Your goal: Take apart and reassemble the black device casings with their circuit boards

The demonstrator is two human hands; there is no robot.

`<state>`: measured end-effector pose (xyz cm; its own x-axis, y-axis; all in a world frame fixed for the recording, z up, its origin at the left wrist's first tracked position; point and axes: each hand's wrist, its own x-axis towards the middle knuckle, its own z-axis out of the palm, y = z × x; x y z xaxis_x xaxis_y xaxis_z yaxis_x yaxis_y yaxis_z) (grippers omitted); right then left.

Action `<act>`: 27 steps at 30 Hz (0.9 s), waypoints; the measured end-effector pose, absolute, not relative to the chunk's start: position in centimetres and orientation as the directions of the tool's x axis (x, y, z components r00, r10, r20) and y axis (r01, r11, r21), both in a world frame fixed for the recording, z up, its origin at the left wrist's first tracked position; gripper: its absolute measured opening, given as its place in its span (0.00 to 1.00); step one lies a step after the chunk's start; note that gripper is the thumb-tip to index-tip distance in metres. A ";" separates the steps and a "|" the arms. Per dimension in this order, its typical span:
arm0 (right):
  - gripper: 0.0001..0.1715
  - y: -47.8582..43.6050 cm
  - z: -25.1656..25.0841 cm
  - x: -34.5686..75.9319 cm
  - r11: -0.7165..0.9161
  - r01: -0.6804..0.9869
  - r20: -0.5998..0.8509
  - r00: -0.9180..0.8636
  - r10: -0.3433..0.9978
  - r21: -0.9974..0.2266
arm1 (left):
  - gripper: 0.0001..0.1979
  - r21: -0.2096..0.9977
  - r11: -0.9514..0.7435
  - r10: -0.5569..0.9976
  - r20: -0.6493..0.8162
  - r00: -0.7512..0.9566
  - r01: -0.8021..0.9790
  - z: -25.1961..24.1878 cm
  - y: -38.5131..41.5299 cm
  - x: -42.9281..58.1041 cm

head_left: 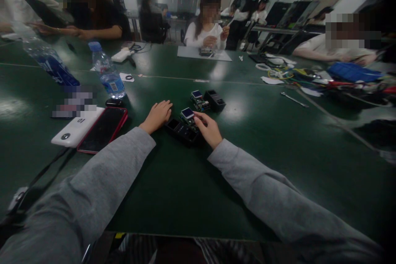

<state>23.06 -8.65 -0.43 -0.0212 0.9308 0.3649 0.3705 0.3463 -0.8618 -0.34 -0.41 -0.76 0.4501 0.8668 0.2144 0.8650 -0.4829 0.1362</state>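
Note:
My right hand [208, 127] pinches a small circuit board with a screen [187, 114] by its right edge, just above a black plastic case [180, 132]. Whether the board touches the case, I cannot tell. My left hand [157, 116] lies flat on the green table with fingers stretched out, left of the case and holding nothing. Farther back, a second circuit board with a screen [199, 100] lies beside another black case [215, 100].
Left of my arm lie a red-edged phone [102, 130] and a white power bank [76, 128]. Behind them stand a water bottle [107, 70] and a larger bottle [51, 60]. A wrench [294, 99] and tangled cables [321, 76] lie right. Several people sit around.

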 end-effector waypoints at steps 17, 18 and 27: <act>0.19 -8.8 -0.1 23.1 0.397 0.448 0.475 0.072 0.877 -0.801 | 0.23 0.136 -0.490 0.863 0.213 0.457 0.861 -0.8 -0.4 -0.4; 0.18 -8.8 -0.1 23.2 0.417 0.475 0.506 0.070 0.860 -0.775 | 0.23 0.135 -0.491 0.862 0.216 0.458 0.860 -0.8 -0.4 -0.4; 0.13 -9.3 0.8 23.0 0.569 0.635 0.700 -0.061 0.711 -0.523 | 0.23 0.119 -0.482 0.865 0.224 0.450 0.868 -0.8 -0.5 -0.3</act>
<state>22.99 -9.28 0.81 -0.0613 0.7115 0.7000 0.6346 0.5691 -0.5228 -0.35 -0.51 -0.77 0.4498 0.8646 0.2241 0.8678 -0.4824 0.1194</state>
